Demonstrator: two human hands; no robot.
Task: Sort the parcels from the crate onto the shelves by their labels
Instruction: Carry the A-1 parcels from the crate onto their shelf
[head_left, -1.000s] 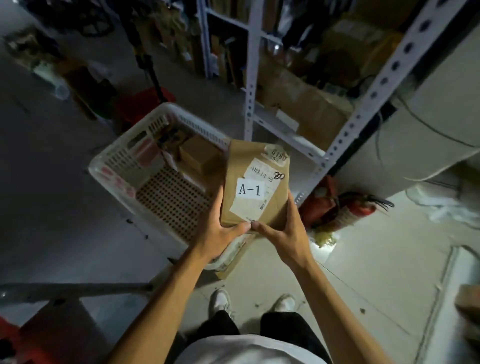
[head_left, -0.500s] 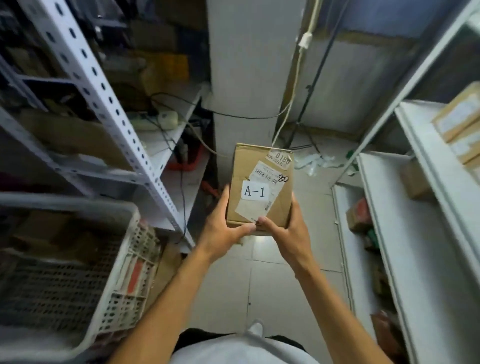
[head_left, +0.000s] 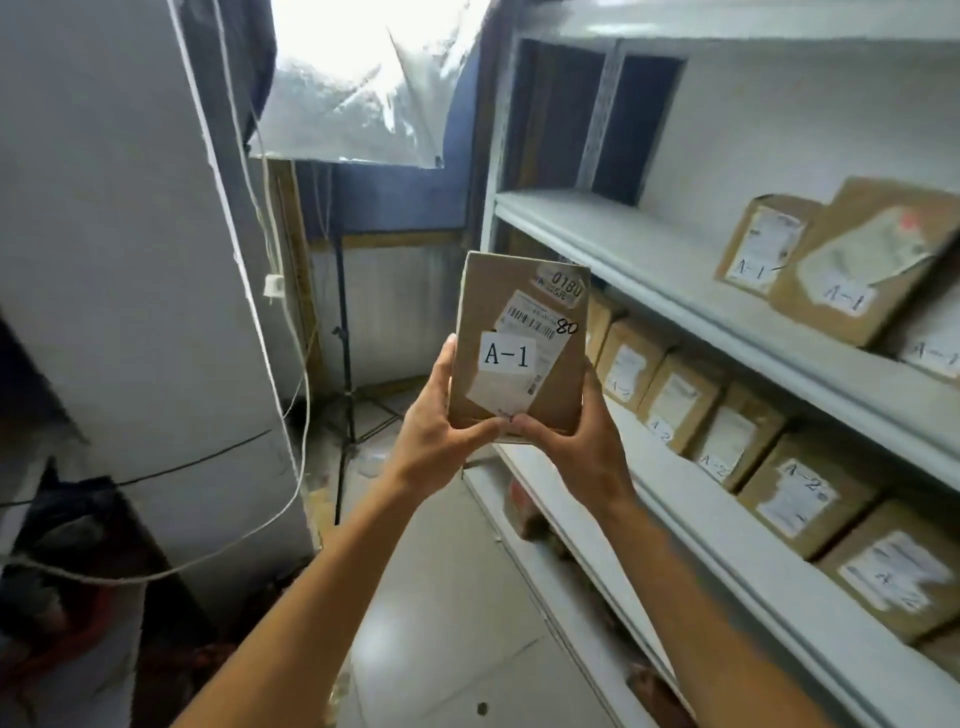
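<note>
Pale metal shelves (head_left: 691, 306) fill the frame's right; mid-frame, the left hand (head_left: 436, 441) and right hand (head_left: 582, 441) both grasp a brown cardboard parcel labelled A-1 (head_left: 519, 343).

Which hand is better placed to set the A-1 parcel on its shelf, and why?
Probably the right hand: it grips the parcel on the side facing the upper shelf with the A-1 boxes. The left hand is on the far side.
</note>
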